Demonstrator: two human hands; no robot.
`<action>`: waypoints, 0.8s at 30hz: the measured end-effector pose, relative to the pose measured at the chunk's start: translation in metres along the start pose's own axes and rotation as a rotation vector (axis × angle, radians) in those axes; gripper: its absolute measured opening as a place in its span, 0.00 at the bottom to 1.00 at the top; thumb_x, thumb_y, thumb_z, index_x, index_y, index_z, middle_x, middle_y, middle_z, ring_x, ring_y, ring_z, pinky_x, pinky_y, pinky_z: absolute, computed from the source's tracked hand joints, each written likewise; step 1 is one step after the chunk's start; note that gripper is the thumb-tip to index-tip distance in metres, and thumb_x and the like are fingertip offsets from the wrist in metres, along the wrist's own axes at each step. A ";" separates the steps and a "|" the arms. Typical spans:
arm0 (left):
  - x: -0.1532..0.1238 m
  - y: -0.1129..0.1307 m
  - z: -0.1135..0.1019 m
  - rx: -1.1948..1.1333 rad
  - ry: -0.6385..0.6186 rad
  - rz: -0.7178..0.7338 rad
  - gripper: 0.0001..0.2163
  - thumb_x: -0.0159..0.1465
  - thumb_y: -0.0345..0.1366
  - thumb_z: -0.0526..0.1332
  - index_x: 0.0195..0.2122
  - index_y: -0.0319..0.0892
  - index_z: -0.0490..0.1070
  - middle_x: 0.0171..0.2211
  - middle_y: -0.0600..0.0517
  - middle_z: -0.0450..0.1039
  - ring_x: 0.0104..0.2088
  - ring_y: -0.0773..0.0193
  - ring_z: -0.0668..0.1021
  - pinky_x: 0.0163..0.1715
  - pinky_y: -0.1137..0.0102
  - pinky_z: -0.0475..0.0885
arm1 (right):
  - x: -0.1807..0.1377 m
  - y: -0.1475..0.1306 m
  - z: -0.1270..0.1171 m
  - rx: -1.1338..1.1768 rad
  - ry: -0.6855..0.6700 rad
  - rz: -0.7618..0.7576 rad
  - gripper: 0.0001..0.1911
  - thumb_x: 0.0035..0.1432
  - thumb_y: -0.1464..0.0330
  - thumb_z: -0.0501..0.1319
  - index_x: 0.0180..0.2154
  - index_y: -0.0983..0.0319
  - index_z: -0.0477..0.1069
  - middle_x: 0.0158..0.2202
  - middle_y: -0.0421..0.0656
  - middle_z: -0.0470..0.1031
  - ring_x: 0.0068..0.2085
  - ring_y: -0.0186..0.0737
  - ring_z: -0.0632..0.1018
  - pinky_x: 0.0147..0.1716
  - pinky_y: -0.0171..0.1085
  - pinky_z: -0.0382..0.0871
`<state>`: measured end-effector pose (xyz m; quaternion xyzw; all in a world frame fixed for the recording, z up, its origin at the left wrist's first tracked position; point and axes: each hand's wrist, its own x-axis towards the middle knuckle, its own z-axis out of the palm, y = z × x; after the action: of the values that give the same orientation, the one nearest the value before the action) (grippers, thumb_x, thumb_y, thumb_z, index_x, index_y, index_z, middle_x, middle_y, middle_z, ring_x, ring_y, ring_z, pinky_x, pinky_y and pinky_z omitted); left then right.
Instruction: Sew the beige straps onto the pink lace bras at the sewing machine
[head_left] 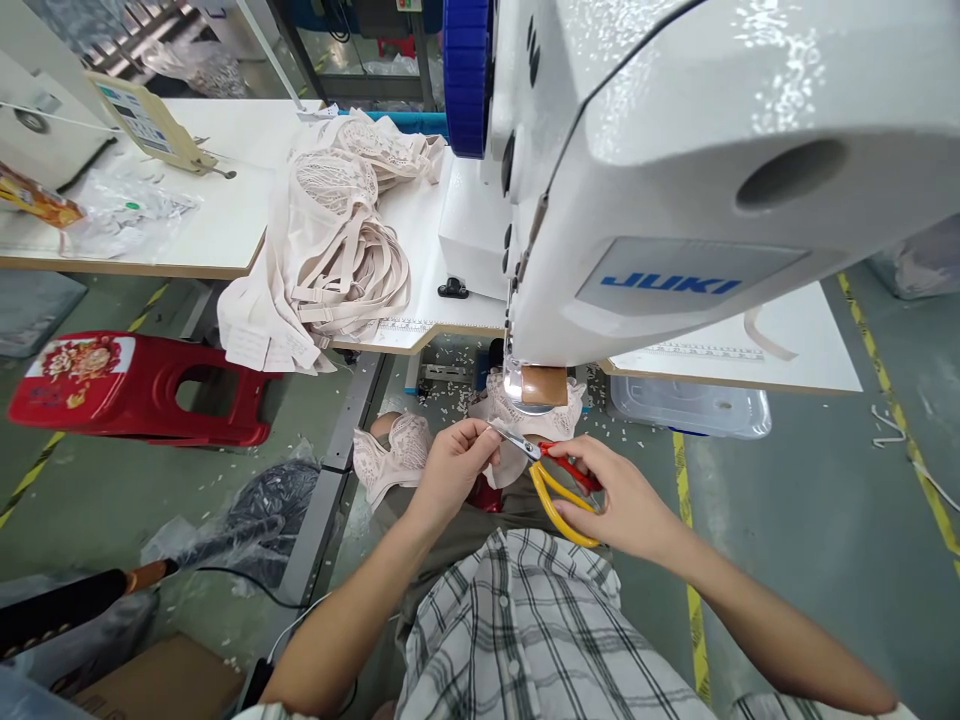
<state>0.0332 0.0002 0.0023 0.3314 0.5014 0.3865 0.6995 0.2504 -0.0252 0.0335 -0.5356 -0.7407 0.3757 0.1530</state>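
the left hand (459, 465) is pinched, thumb and fingertips together right at the tips of a pair of scissors (534, 453); whatever lies between them is too small to tell. the right hand (619, 495) grasps the scissors by the handles, one red and one yellow, with the blades pointing toward the left hand. the scissors are above the lap, just in front of the sewing machine (675, 190).

near the left hand, a pale lace cup (397, 455) lies over the knee, and more pale lace (566, 403) shows just beyond the scissors, partly behind the machine's front end. the person wears a plaid shirt (517, 620).

the machine bears blue juki lettering (670, 284) and a blue handwheel (469, 80). on the white surface (817, 335), a strip of pale fabric (771, 338) lies to the right, while a heap of pale garments (337, 230) with straps spills over the front edge to the left. farther left stands a beige control panel (146, 120). below it, a red stool (210, 390) is on the green floor (825, 550).
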 end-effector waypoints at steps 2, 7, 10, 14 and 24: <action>0.000 -0.001 -0.003 0.071 -0.001 0.019 0.21 0.56 0.53 0.67 0.21 0.41 0.65 0.17 0.59 0.60 0.18 0.74 0.59 0.20 0.75 0.52 | 0.003 -0.002 -0.001 0.010 -0.019 0.016 0.19 0.54 0.64 0.62 0.48 0.58 0.70 0.43 0.47 0.78 0.34 0.42 0.78 0.31 0.40 0.73; -0.002 -0.002 -0.009 0.207 -0.008 0.054 0.19 0.62 0.51 0.62 0.23 0.41 0.66 0.20 0.57 0.64 0.19 0.72 0.61 0.20 0.73 0.54 | 0.005 0.000 -0.003 0.043 -0.048 0.044 0.17 0.56 0.64 0.62 0.49 0.57 0.72 0.45 0.47 0.79 0.35 0.41 0.79 0.29 0.37 0.73; -0.003 0.000 -0.007 0.238 0.001 0.065 0.18 0.63 0.50 0.61 0.24 0.41 0.67 0.20 0.57 0.64 0.20 0.71 0.61 0.21 0.73 0.55 | 0.000 0.002 -0.003 0.023 -0.038 0.048 0.16 0.59 0.63 0.61 0.49 0.57 0.73 0.41 0.45 0.79 0.32 0.40 0.78 0.30 0.38 0.73; -0.003 0.001 -0.005 0.132 0.050 0.073 0.18 0.60 0.49 0.65 0.23 0.41 0.66 0.19 0.59 0.60 0.21 0.72 0.61 0.22 0.74 0.55 | -0.015 0.008 -0.007 0.039 0.004 0.069 0.15 0.62 0.61 0.59 0.49 0.55 0.74 0.35 0.42 0.77 0.26 0.37 0.74 0.26 0.37 0.71; 0.001 0.006 0.006 -0.084 -0.011 -0.002 0.19 0.54 0.52 0.67 0.25 0.41 0.67 0.17 0.60 0.58 0.18 0.74 0.56 0.19 0.74 0.49 | 0.020 0.056 -0.095 -0.422 0.342 0.177 0.18 0.63 0.56 0.57 0.47 0.58 0.76 0.37 0.51 0.77 0.37 0.55 0.78 0.35 0.50 0.72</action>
<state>0.0384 0.0036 0.0084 0.3035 0.4814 0.4047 0.7158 0.3409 0.0382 0.0533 -0.6739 -0.7161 0.1293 0.1277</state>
